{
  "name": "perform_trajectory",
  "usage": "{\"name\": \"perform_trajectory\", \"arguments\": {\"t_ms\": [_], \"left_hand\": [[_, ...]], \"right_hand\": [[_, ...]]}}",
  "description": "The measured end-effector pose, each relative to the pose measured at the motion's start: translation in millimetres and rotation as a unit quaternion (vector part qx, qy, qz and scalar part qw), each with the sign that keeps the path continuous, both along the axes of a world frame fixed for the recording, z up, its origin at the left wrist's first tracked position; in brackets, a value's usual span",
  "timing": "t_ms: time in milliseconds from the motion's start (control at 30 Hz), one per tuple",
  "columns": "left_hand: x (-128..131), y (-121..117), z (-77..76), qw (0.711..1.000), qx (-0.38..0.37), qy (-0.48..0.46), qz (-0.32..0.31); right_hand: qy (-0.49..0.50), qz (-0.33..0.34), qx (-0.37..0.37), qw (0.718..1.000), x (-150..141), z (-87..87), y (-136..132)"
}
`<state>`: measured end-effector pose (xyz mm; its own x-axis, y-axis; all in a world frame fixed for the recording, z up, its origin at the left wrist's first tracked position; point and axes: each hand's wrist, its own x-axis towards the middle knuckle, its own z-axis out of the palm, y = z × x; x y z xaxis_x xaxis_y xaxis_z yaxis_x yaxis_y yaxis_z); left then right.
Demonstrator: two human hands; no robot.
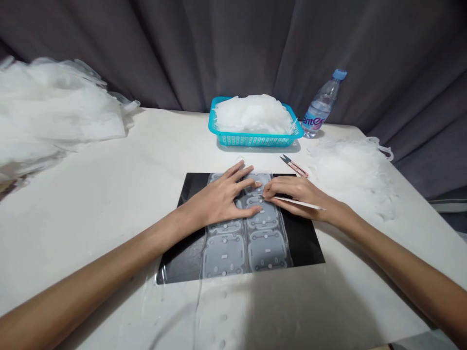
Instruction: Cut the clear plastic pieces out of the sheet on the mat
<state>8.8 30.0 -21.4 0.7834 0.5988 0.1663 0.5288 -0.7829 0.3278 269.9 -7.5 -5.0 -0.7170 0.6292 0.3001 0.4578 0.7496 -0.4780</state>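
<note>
My left hand (226,198) lies with fingers spread on a translucent moulded plastic sheet (224,253), which has rows of rounded panels. Beneath that sheet is a black mat (308,245). At the sheet's right side my right hand (292,189) is closed around a thin white stick-like tool (304,203). Its back end points right past the palm, while its tip is hidden at my fingertips. The right fingertips touch or nearly touch the sheet, close to my left fingers.
Pink-handled thread snips (296,166) lie beyond my right hand. A blue basket (255,141) of white translucent pieces stands behind, beside a water bottle (320,109). White translucent pieces form a large heap (54,112) at left and a smaller pile (352,175) at right. A grey curtain (233,48) hangs behind.
</note>
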Motion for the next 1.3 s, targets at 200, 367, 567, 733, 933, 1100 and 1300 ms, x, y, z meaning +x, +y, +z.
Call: {"name": "perform_trajectory", "arguments": {"t_ms": [200, 367, 567, 733, 933, 1100, 1300], "left_hand": [[0.2, 2.3, -0.1, 1.000, -0.011, -0.008, 0.005], [-0.2, 4.1, 0.3, 1.000, -0.009, -0.012, 0.008], [-0.5, 4.4, 0.7, 1.000, -0.007, -0.012, 0.002], [0.0, 4.0, 1.1, 1.000, -0.009, -0.013, 0.004], [-0.9, 4.1, 0.3, 1.000, -0.009, -0.002, 0.009], [-0.9, 3.9, -1.0, 1.000, -0.012, 0.003, 0.025], [-1.1, 3.9, 1.6, 0.997, -0.069, 0.003, 0.044]], "right_hand": [[-0.036, -0.017, -0.032, 0.999, 7.8, 17.2, -0.9], [0.022, -0.050, -0.061, 0.997, 13.0, 26.5, 0.9], [0.022, -0.043, -0.079, 0.996, 7.6, 11.8, 1.8], [0.005, -0.036, -0.053, 0.998, 6.1, 6.2, -0.4], [-0.037, -0.011, 0.053, 0.998, 0.8, -2.1, -0.9], [-0.107, -0.026, 0.220, 0.969, -4.3, -21.8, 4.4], [-0.113, -0.023, 0.220, 0.969, -8.2, -20.0, 6.1]]}}
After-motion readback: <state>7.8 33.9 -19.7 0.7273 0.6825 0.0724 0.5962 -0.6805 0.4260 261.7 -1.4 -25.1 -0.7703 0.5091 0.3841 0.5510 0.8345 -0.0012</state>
